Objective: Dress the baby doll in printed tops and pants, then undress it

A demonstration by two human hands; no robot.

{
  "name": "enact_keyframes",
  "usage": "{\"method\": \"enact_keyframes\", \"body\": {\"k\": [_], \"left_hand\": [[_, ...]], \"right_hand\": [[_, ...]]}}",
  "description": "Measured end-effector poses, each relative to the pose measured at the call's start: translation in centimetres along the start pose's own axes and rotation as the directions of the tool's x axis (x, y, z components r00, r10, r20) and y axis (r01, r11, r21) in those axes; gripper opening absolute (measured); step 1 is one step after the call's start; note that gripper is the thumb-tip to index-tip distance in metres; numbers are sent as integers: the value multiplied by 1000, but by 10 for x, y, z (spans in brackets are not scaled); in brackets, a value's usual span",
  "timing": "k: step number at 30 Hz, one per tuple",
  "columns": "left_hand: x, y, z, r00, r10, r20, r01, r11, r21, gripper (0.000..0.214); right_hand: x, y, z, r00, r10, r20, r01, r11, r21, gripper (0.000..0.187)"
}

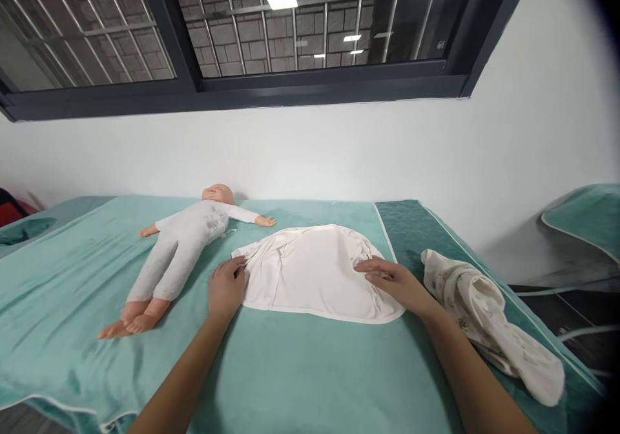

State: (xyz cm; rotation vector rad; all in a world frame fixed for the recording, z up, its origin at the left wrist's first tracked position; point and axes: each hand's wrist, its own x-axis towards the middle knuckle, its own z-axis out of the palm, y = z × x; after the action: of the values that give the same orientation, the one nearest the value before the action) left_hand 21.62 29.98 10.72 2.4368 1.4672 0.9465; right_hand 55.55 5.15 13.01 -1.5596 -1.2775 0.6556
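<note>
A white cloth (310,272), probably a small garment, lies spread before me with a curved lower hem and creases at both sides. At its left edge, my left hand (227,289) has its fingers bent together against the fabric, closed on the border. My right hand (391,280) rests over the cloth's right side, fingers stretched and slightly apart, fingertips touching the creased part. To the left, a baby doll (181,240) in a white long-sleeved suit lies on its back, its arms spread and feet bare.
A crumpled white patterned baby garment (494,321) lies by my right forearm. Green sheets (310,369) cover the bed, which stands against a white wall (310,156) below a dark-framed window (310,88). Another green-covered edge (588,217) shows at far right.
</note>
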Motion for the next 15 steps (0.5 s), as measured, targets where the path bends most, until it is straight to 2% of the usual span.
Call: {"method": "enact_keyframes", "body": {"k": [1, 2, 3, 5, 7, 9, 11, 13, 15], "left_hand": [[0, -1, 0, 1000, -1, 2, 1, 1000, -1, 34], [0, -1, 1, 1000, -1, 3, 1, 1000, -2, 34], [0, -2, 1, 1000, -1, 3, 1, 1000, -3, 35], [0, -4, 2, 1000, 5, -2, -5, 1000, -5, 34], [1, -5, 3, 1000, 15, -9, -15, 1000, -10, 33], [1, -6, 4, 1000, 17, -15, -17, 1000, -17, 33], [2, -6, 4, 1000, 12, -16, -12, 1000, -16, 33], [2, -5, 4, 1000, 8, -14, -9, 1000, -8, 34], [2, -5, 4, 1000, 6, -7, -6, 1000, 3, 35]], "right_hand": [[-2, -4, -1, 999, -21, 41, 19, 998, 64, 36], [-4, -6, -2, 999, -32, 34, 27, 990, 139, 35], [-4, -6, -3, 999, -30, -19, 33, 976, 216, 34], [-3, 0, -8, 978, 25, -205, 39, 952, 305, 33], [0, 11, -14, 917, 93, -388, -14, 979, 201, 36], [1, 22, -20, 881, 128, -455, -166, 985, -44, 43], [-2, 31, -27, 908, 176, -381, -286, 924, -254, 50], [-6, 36, -31, 951, 205, -230, -275, 903, -331, 62], [-9, 38, -33, 972, 188, -141, -225, 919, -324, 72]]}}
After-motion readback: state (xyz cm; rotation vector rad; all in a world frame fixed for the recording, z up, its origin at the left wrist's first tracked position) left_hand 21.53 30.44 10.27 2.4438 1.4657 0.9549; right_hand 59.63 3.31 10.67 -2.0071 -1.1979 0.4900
